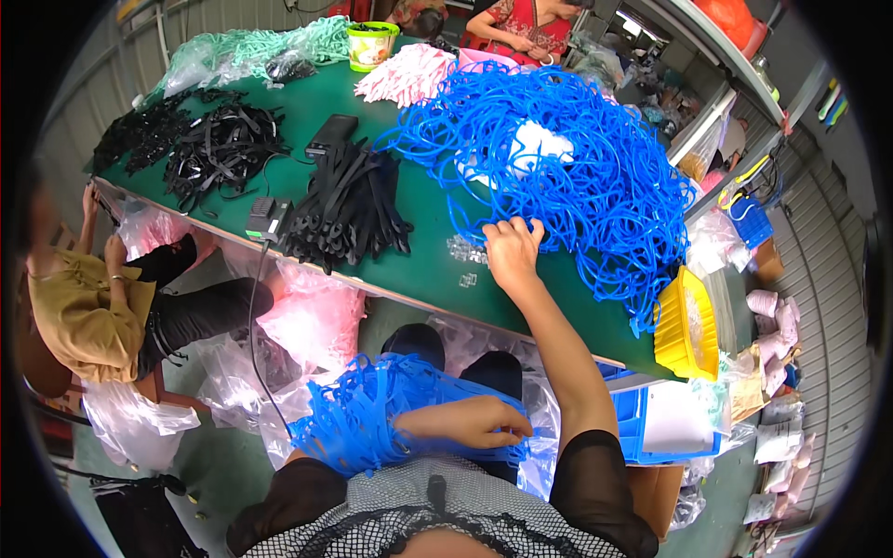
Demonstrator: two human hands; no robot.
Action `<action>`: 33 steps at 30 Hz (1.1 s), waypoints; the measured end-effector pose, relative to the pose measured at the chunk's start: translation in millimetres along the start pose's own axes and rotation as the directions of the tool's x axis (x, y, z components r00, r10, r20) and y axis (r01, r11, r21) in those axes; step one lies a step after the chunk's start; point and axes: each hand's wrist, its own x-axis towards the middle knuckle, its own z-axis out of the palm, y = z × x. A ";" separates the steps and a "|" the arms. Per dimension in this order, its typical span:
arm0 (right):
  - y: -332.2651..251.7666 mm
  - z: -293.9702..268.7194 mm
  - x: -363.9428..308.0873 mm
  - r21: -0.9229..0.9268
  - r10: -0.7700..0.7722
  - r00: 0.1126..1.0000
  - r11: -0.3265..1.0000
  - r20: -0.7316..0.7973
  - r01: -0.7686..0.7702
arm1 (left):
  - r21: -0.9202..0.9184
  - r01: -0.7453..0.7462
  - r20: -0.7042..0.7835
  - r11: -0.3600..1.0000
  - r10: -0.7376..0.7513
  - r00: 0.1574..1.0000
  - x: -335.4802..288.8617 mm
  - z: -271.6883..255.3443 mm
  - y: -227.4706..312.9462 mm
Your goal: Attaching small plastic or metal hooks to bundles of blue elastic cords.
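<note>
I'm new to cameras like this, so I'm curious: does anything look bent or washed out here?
Head view: the ribbed wall at right curves, and the corners are black; also head view: the white patch amid the blue loops looks washed out, and the pink bag shows glare.

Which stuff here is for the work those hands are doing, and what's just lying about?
Probably for the job:
blue straps by the left hand
small clear pieces beside the right hand
tangled blue cords near that hand too

Probably just lying about:
black straps
mint-green strands
pink-and-white bundle
yellow basket
</note>
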 end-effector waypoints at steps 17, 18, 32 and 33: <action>84.3 -28.0 -54.1 -0.090 -0.050 0.988 0.995 -0.147 0.037 | -0.315 0.138 -0.492 0.939 -0.286 0.822 -15.6 -58.0 -11.2; 87.8 -27.6 -62.5 -0.085 -0.041 0.993 0.996 -0.115 0.031 | -0.311 0.132 -0.492 0.941 -0.279 0.825 -16.6 -56.1 -16.9; 74.3 -58.0 -96.4 0.124 -0.073 0.990 0.991 0.119 0.058 | -0.350 0.152 -0.503 0.924 -0.323 0.802 -21.2 -50.3 -24.5; 71.8 -59.5 -94.5 0.122 -0.075 0.990 0.991 0.119 0.060 | -0.340 0.145 -0.511 0.929 -0.312 0.801 -22.2 -50.0 -25.0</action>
